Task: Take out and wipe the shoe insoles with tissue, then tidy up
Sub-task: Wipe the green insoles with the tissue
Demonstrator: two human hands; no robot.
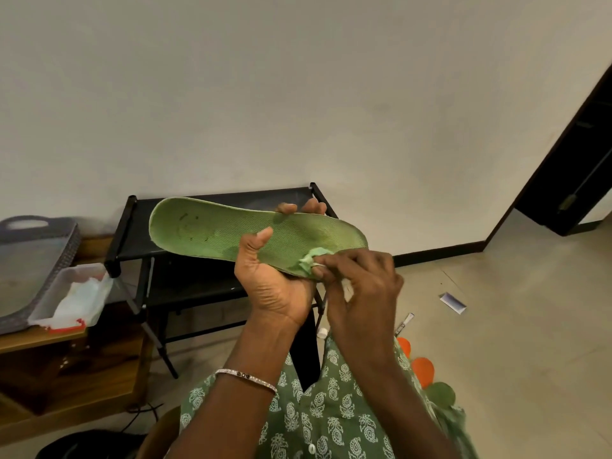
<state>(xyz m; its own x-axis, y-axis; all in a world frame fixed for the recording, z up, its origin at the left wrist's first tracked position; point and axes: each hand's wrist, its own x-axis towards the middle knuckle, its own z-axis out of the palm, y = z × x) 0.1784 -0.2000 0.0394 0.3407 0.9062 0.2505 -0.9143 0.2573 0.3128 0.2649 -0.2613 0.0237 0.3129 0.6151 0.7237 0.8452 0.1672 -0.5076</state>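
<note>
Currently | left hand (275,286) grips green insole (205,230) mid-air before shoe rack (291,197), thumb on top | right hand (361,283) pinches wadded tissue (309,260) against its surface | best: brace underneath, wipe firm strokes toward dark marks (184,216)

right hand (359,279) motion-blurred, tray (20,260) cut off

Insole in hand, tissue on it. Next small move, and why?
Probably slide the tissue, pinched in the right hand, along the insole toward its far left end, with the left hand gripping the middle. The tissue sits at the near edge by the right end, and the dark marks lie near the other end.
</note>
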